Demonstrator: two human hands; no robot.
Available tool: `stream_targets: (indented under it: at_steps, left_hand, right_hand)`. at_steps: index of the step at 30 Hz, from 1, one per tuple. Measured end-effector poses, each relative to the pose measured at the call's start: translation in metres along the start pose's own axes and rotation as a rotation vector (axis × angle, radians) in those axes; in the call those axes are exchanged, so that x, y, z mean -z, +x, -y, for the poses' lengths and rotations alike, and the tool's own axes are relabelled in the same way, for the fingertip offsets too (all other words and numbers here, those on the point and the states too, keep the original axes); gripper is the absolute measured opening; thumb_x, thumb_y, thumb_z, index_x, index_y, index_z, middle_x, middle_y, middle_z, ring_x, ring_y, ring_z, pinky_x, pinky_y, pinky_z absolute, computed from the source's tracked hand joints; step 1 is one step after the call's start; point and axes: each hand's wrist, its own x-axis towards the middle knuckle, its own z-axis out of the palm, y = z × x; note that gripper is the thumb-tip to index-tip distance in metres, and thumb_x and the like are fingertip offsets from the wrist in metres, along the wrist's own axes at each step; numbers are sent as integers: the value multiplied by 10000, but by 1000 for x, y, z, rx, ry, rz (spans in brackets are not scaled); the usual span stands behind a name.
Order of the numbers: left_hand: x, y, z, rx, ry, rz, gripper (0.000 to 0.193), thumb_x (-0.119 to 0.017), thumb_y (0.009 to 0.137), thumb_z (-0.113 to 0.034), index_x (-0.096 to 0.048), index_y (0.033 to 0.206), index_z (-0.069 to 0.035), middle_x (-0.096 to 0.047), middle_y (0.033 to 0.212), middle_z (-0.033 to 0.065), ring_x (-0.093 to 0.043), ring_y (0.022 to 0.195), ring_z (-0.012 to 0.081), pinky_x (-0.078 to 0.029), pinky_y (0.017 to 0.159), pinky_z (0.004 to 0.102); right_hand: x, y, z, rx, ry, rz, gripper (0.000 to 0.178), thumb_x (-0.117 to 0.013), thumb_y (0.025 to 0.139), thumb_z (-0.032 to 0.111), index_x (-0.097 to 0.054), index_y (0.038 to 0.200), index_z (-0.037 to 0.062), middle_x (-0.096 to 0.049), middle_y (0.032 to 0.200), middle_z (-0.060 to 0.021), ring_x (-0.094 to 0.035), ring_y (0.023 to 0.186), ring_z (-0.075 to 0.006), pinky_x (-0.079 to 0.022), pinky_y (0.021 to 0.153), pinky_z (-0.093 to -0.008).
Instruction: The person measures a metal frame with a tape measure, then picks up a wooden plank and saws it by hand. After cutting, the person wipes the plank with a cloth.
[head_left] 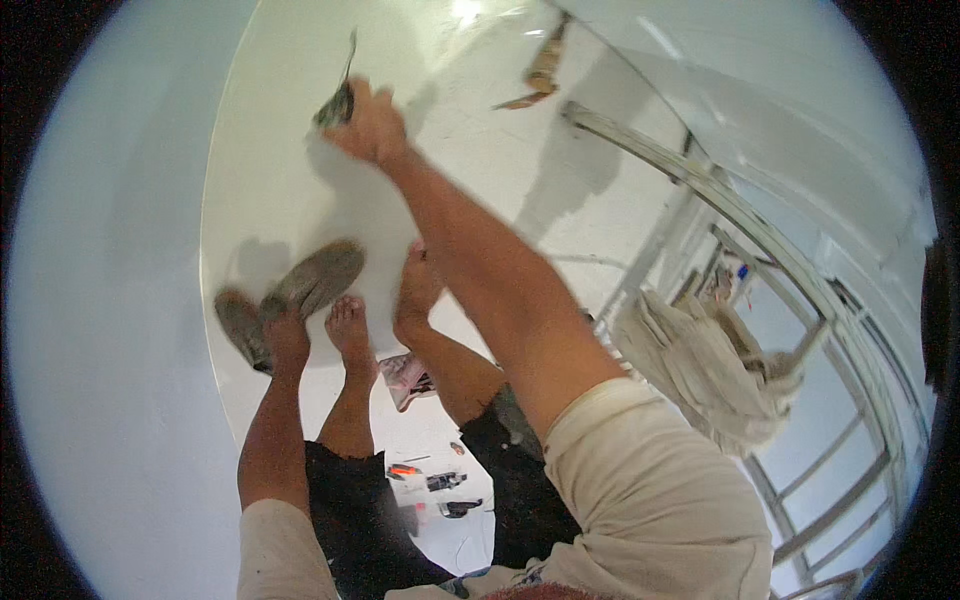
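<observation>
Head view, and the right hand [372, 125] is right out at the far side, arm at full stretch, fingers closed on a small dark item [335, 108] that pokes out to the hand's left, a thin strand [352, 52] running off it toward the far edge! That's the relation to watch: the item lies far and slightly right of the left hand [288, 338], its body slanting from near left to far right, and the right hand is plainly the closer one, already on it

Down to the near left, the left hand is at two grey-brown, sole-shaped pieces, the right-hand piece [322, 277] slanting toward far right, the left-hand piece [240, 322] toward far left; touching them, it seems, but blur hides whether the fingers grip

Underneath, a smooth pale floor [470, 170], two bare feet [348, 322] on it, a pinkish bundle [402, 380] between, small orange [403, 470] and black tools [446, 482] nearer in. Far right of the hand lies a brown, bent object [545, 68]; along the right, a metal frame [720, 195] carries beige cloth [690, 365]
</observation>
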Motion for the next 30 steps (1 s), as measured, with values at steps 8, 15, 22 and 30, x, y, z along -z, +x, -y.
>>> stream_targets:
  at_steps: [8, 15, 22, 30]
  left_hand:
    - [101, -95, 22, -209, 34, 53, 570, -775, 884, -388, -639, 1258, 20, -695, 1200, 313, -657, 1117, 511, -531, 980, 537]
    - [435, -136, -329, -693, -468, 159, 522, -544, 1050, -400, -642, 1346, 18, -652, 1376, 242, -624, 1269, 393, -443, 1118, 474]
    - [423, -258, -590, -555, -1076, 967, 711, -661, 1009, -403, -441, 1552, -1, -530, 1533, 203, -512, 1420, 283, -375, 1193, 424]
    - [303, -319, -665, -211, -1199, 328, 1205, -955, 715, -323, -153, 1542, 31, -477, 1457, 255, -540, 1300, 351, -467, 1084, 493]
  right_hand:
    - [97, -339, -24, -406, 1254, 207, 393, -670, 970, 286, -581, 1262, 39, -643, 1089, -94, -629, 933, -175, -554, 829, -345]
    - [188, -666, -37, -462, 1390, -49, 304, -610, 975, 322, -699, 1104, 61, -693, 930, -59, -677, 836, -180, -602, 737, -359]
    - [217, -865, 4, -527, 1563, -587, 466, -554, 1018, 388, -662, 1304, 36, -718, 1059, -95, -721, 925, -205, -623, 735, -372]
    - [298, -949, 21, -153, 1424, -1199, 491, -591, 996, 350, -551, 1377, 43, -680, 1283, -184, -721, 1060, -312, -639, 830, -443]
